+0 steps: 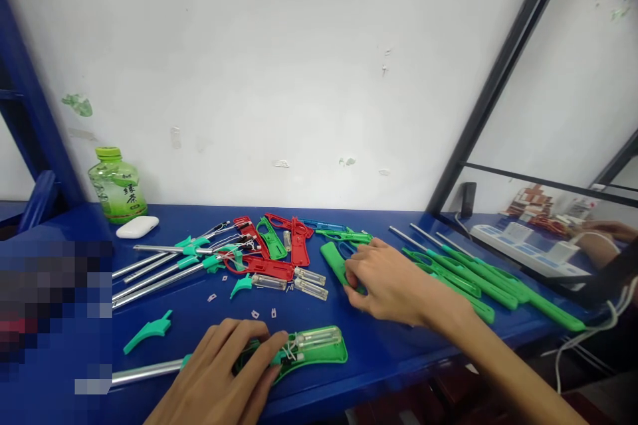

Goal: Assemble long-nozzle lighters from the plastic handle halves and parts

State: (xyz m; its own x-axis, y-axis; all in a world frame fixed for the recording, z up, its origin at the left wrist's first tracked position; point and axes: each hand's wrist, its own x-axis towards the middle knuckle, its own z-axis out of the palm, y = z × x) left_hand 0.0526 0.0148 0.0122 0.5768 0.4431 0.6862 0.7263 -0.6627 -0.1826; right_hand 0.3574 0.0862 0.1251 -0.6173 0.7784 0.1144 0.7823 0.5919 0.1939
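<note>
My left hand (229, 365) lies near the front edge of the blue table (379, 358), fingers curled over a green lighter half-shell (319, 345) fitted with a clear tube and a metal rod (144, 372). My right hand (389, 279) reaches to the middle of the table, its fingers closing round a loose green plastic shell (333, 262). Red and green shells (279, 239) lie in a heap just beyond it. Clear tubes (309, 282) lie between the two hands.
Several metal rods with teal fittings (174, 262) lie at the left, assembled green long lighters (478, 272) at the right. A green tea bottle (117, 186) and a white earbud case (137, 226) stand at the back left. Another person's hand (608, 236) shows at far right.
</note>
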